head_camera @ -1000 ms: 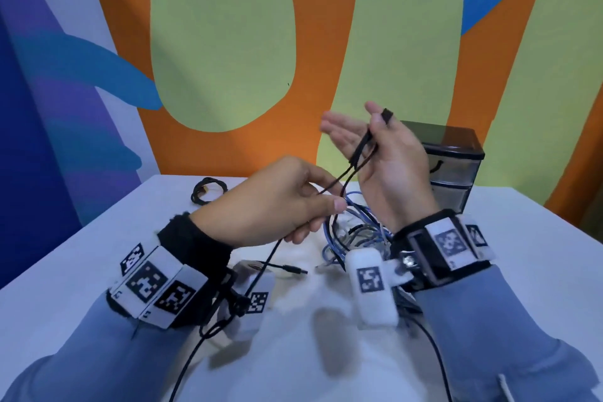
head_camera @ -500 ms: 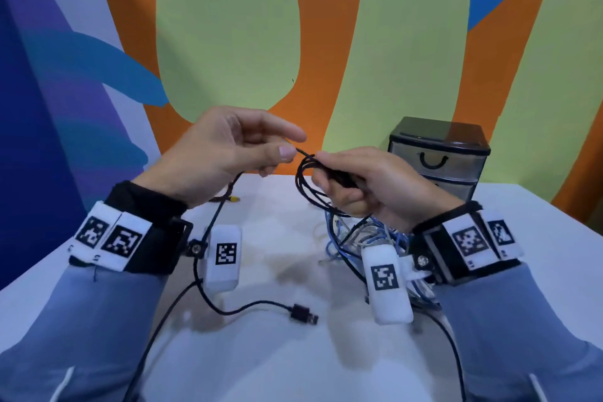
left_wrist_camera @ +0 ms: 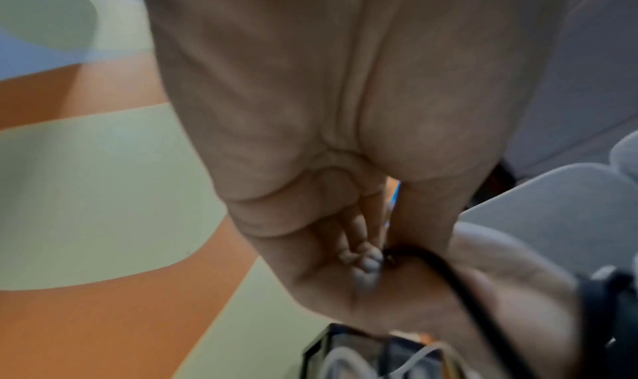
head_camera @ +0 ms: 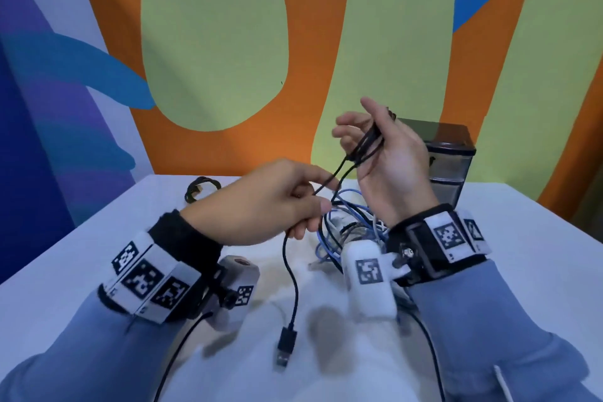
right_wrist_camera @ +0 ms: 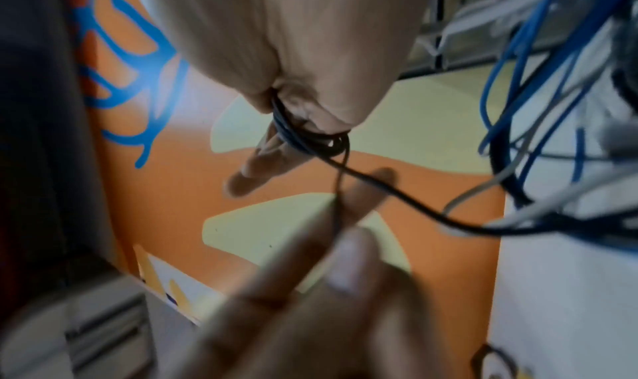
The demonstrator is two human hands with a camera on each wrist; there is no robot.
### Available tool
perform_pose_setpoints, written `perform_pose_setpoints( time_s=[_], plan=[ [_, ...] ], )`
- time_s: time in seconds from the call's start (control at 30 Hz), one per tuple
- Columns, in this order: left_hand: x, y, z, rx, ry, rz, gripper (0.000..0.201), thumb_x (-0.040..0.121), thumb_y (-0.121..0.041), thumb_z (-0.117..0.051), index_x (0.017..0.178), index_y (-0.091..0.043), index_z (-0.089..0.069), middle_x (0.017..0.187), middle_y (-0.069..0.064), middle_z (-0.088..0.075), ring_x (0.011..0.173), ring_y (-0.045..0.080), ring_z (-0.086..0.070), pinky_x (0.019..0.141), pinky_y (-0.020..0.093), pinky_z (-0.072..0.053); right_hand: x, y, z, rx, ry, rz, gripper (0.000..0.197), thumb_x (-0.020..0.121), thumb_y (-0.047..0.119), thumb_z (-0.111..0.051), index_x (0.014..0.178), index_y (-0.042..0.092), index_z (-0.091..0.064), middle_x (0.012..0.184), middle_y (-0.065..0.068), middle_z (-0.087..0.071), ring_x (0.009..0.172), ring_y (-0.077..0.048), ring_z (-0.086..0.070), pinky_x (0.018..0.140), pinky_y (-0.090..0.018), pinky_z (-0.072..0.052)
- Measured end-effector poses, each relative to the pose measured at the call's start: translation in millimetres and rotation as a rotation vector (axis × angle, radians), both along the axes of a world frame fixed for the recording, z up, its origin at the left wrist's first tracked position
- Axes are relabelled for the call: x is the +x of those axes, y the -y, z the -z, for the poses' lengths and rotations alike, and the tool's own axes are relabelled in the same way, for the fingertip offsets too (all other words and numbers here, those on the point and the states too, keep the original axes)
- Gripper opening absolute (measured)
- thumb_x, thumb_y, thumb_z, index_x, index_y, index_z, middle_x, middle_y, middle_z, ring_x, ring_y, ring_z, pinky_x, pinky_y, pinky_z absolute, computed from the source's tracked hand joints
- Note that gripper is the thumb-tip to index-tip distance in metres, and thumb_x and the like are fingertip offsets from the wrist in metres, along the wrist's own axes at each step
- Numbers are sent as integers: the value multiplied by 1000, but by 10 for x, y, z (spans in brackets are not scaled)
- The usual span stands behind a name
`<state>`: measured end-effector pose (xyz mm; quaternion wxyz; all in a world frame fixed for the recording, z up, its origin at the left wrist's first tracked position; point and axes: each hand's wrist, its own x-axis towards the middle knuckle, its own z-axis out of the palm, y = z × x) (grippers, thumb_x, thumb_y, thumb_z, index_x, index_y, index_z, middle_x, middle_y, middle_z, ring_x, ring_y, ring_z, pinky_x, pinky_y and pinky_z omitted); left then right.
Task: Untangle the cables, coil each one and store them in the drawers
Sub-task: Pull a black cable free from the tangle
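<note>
My right hand (head_camera: 362,134) is raised above the table and holds several loops of a black cable (head_camera: 367,145) wound over its fingers. The right wrist view shows these loops (right_wrist_camera: 310,139) gripped at the thumb. My left hand (head_camera: 321,202), lower and to the left, pinches the same cable just below the loops. From there the cable hangs to its USB plug (head_camera: 285,346) near the table. A tangle of blue, white and black cables (head_camera: 342,225) lies under my hands. The black drawer unit (head_camera: 447,166) stands behind my right hand.
A small coiled black cable (head_camera: 202,188) lies at the table's far left by the painted wall. The white table (head_camera: 65,271) stretches to both sides. Wrist camera leads trail toward me across its near part.
My right hand has risen and turned its fingers upward with the loops. My left hand has dropped from beside it, sliding down the cable. The free tail with the plug has grown shorter.
</note>
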<state>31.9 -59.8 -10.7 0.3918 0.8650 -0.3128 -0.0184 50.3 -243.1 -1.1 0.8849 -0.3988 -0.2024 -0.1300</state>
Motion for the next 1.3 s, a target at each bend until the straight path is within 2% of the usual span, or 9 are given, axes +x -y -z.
perform_pose_setpoints(
  time_s=[0.17, 0.33, 0.5, 0.57, 0.73, 0.87, 1.0, 1.13, 1.3],
  plan=[
    [-63, -74, -140, -195, 149, -50, 26, 105, -11, -64, 128, -16, -74, 62, -15, -60, 60, 1, -51, 61, 13, -39, 30, -95, 125, -707, 128, 386, 27, 115, 24, -31, 135, 16, -48, 73, -4, -68, 66, -27, -71, 66, -40, -60],
    [-31, -271, -230, -357, 241, -117, 19, 103, -11, -66, 119, -12, -77, 74, -8, -66, 66, 3, -53, 66, 16, -42, -42, -100, 132, -950, -4, 30, 32, 114, 24, -37, 124, 8, -63, 56, -8, -51, 44, -21, -42, 47, -26, -37],
    [68, -362, -183, -382, 430, -196, 11, 97, -13, -76, 107, -12, -82, 87, 1, -79, 78, 11, -70, 73, 29, -58, -126, -132, 92, -729, -47, -296, 30, 113, 27, -41, 93, 10, -56, 69, 0, -24, 60, -14, -19, 48, -21, -22],
    [120, -357, -147, -351, 558, -216, 12, 97, -17, -77, 107, -12, -82, 88, -1, -77, 79, 15, -70, 75, 35, -58, -163, -175, 94, -645, -68, -377, 31, 113, 27, -38, 85, 14, -46, 67, 0, -26, 58, -14, -23, 49, -22, -24],
    [170, -347, -139, -179, 841, -226, 17, 100, -19, -73, 112, -13, -82, 93, 1, -71, 81, 17, -66, 73, 28, -52, -185, -220, 98, -506, -137, -452, 40, 113, 38, -33, 77, 19, -37, 59, -1, -29, 50, -21, -49, 56, -27, -39],
    [200, -356, -145, -56, 954, -241, 18, 101, -21, -70, 112, -12, -82, 98, 4, -68, 87, 24, -63, 74, 38, -50, -175, -204, 101, -392, -205, -530, 40, 110, 41, -38, 76, 21, -39, 55, 5, -22, 34, -6, -23, 38, -19, -17],
    [194, -366, -152, -13, 1024, -276, 20, 103, -25, -67, 116, -20, -82, 100, 3, -58, 88, 24, -54, 73, 36, -41, -161, -188, 94, -327, -218, -586, 38, 107, 42, -40, 75, 22, -38, 59, 6, -15, 39, -6, -11, 41, -21, -7],
    [179, -332, -134, 38, 1116, -383, 19, 104, -28, -67, 116, -29, -81, 102, -1, -62, 89, 26, -57, 78, 46, -38, -170, -179, 74, -293, -220, -606, 39, 107, 43, -39, 73, 23, -37, 60, 6, -12, 42, -9, -6, 43, -24, -3],
    [143, -185, -66, -156, 1031, -388, 17, 103, -18, -70, 114, -19, -83, 96, 1, -71, 74, 14, -61, 70, 23, -47, -178, -175, 66, -223, -217, -621, 41, 108, 41, -39, 71, 24, -35, 57, 7, -11, 40, -9, -4, 39, -23, -5]
  ],
)
